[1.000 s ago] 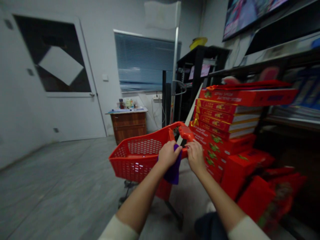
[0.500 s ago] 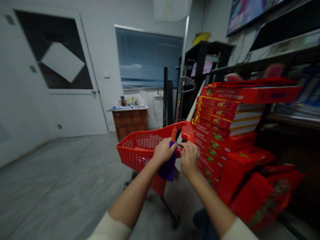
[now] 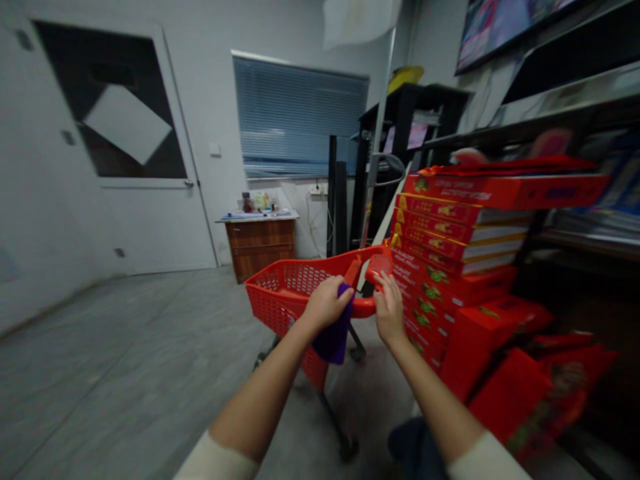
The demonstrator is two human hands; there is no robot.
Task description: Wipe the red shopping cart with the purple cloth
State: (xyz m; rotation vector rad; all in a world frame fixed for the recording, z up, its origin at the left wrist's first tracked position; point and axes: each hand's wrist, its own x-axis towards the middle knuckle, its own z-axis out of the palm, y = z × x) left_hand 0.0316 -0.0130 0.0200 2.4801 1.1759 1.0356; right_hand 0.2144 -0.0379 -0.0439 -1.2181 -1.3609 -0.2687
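Higher and more upright than in the earlier frame: the right hand (image 3: 389, 312), fingers drawn narrow against the red plastic grip (image 3: 379, 269) at the end of the cart's handle, with firm hold or mere touch impossible to tell. Far left, a white door (image 3: 115, 220) with a dark glass panel, and a grey floor (image 3: 125, 347) running forward from it. Beyond, a wooden cabinet (image 3: 260, 243) beneath window blinds (image 3: 300, 117). Next, a red shopping cart (image 3: 273, 310) with a perforated plastic basket, standing just ahead of the person, its wheel (image 3: 347, 448) blurred. Over the basket's near rim, the left hand (image 3: 327, 305), closed around a purple cloth (image 3: 333, 341), most of the cloth hanging below the fist, the rest hidden by the fingers. Far right, beside the cart, stacked red boxes (image 3: 460, 230), the lower ones blurred and cut off by the frame.
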